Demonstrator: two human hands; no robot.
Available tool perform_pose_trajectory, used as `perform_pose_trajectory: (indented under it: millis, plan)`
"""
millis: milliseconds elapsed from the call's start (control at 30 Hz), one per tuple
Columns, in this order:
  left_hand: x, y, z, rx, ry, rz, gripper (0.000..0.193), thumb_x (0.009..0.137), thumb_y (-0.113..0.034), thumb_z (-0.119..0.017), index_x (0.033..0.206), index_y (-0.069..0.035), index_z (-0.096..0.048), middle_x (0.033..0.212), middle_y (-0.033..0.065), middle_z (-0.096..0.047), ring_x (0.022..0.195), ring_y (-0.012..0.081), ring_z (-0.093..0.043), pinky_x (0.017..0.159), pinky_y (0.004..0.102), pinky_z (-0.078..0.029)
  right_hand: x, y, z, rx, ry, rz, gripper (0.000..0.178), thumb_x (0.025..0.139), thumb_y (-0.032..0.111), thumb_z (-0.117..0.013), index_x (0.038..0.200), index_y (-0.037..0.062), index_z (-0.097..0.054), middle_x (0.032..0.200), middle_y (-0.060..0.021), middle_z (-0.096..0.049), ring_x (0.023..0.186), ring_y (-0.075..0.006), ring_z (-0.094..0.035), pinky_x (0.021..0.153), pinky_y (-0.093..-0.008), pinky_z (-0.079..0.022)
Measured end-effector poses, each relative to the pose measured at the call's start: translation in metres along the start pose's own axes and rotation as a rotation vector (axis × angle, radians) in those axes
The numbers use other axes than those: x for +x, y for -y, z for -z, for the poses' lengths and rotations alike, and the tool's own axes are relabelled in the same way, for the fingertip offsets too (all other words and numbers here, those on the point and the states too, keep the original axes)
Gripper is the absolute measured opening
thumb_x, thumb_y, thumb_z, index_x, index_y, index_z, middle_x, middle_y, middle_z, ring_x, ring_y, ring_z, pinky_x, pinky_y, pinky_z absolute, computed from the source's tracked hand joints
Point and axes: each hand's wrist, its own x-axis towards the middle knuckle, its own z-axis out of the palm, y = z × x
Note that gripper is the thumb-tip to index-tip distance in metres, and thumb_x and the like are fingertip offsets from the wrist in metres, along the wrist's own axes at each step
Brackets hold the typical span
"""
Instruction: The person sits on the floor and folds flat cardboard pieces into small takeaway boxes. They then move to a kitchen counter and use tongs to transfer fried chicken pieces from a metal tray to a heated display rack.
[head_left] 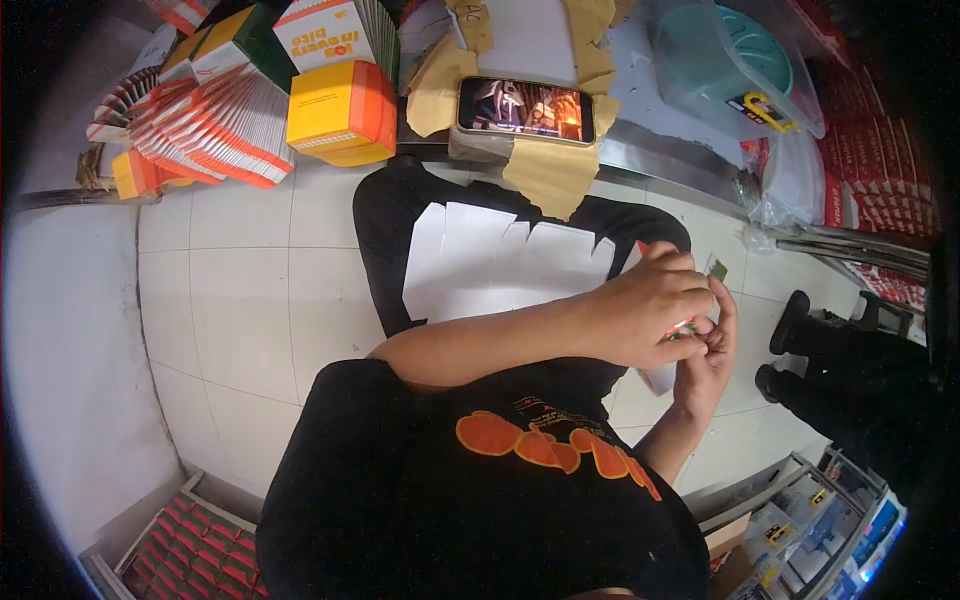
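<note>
Piece of red, white and green material (682, 327), small and mostly covered by fingers, sits between the two hands, over the right side of the lap. From my end I make out a red patch with white and a touch of green below it; its full shape is hidden. The left hand (652, 312) is curled over it, and the right hand (706, 362) meets it from the other side with bent fingers, so I see the two pinching it together, though which fingertips press I cannot tell. White card (656, 380) shows just below the hands; I can't tell whether it joins the piece. On the lap lies a flat white sheet (500, 265) with a notched far edge. Beyond the knees, a phone (525, 109) with a lit screen rests at the desk (665, 158), right of a yellow and orange box (338, 112).
</note>
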Motion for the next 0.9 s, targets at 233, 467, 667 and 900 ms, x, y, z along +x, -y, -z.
perform_pose_trajectory:
  millis: [233,467,667,900]
  plan:
    - [-0.001,0.004,0.000,0.174,-0.025,0.110,0.025,0.083,-0.025,-0.065,0.085,-0.004,-0.054,0.085,0.0105,-0.052,0.087,0.0289,-0.048,0.085,0.0442,-0.035,0.002,-0.009,0.012,-0.073,-0.092,0.025,0.048,0.085,0.000,-0.069,0.129,-0.0015,-0.048,0.095,-0.0095,-0.070,0.086,-0.0120,-0.065,0.081,-0.0257,-0.050]
    - [-0.002,0.005,-0.004,0.097,0.004,0.038,0.018,0.083,-0.018,-0.062,0.090,-0.003,-0.055,0.086,0.0103,-0.052,0.089,0.0291,-0.049,0.087,0.0457,-0.035,0.003,-0.009,0.010,0.283,0.069,-0.179,0.051,0.087,0.006,-0.069,0.131,-0.0008,-0.044,0.114,-0.0084,-0.062,0.107,-0.0156,-0.060,0.097,-0.0305,-0.045]
    - [0.001,0.005,0.001,0.178,0.005,0.058,0.055,0.081,-0.031,-0.071,0.122,-0.001,-0.050,0.121,0.0198,-0.045,0.114,0.0391,-0.044,0.103,0.0556,-0.030,0.006,-0.012,0.015,0.322,0.097,-0.153,0.050,0.094,0.016,-0.062,0.136,0.0005,-0.040,0.134,-0.0126,-0.053,0.127,-0.0221,-0.050,0.109,-0.0392,-0.037]
    - [-0.022,0.018,-0.001,-0.058,0.122,0.344,0.144,0.048,-0.048,-0.092,0.152,-0.002,-0.005,0.150,0.0302,-0.020,0.138,0.0483,-0.026,0.113,0.0566,-0.025,0.010,-0.003,0.019,0.683,-0.085,-0.013,0.042,0.101,0.015,-0.048,0.140,0.0005,-0.042,0.142,-0.0138,-0.050,0.133,-0.0230,-0.046,0.114,-0.0466,-0.033]
